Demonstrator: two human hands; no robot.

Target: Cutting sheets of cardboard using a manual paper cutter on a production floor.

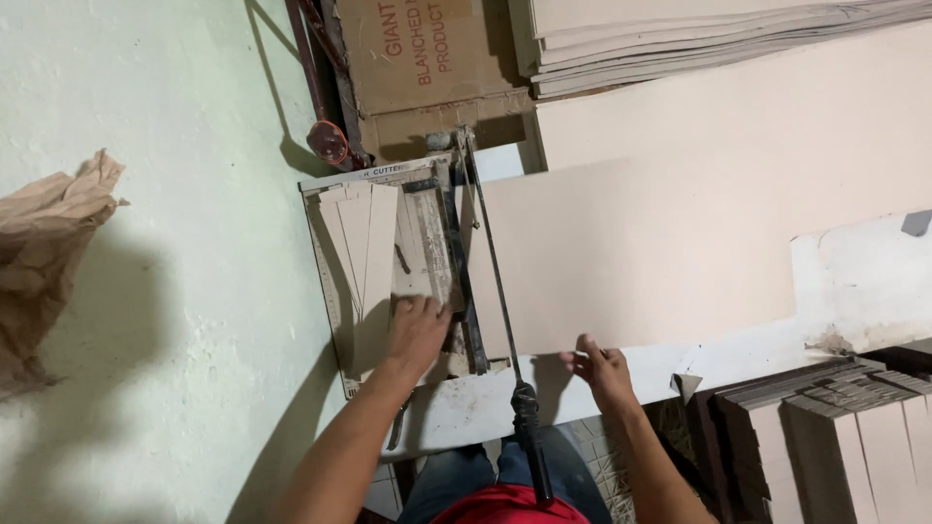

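A paper cutter (335,281) sits on a white table, its long lever arm (497,281) with a black grip lying lowered toward me. My left hand (417,328) rests flat on the cutter's bed, pressing cut beige strips (364,252) that fan out there. My right hand (600,369) pinches the near edge of a large beige cardboard sheet (641,252) that lies to the right of the blade.
A brown cardboard box (422,58) stands behind the cutter. Stacked beige sheets (699,39) lie at the back right. Piles of cut boards (845,427) stand at the lower right. Crumpled brown paper (49,252) hangs by the pale green wall on the left.
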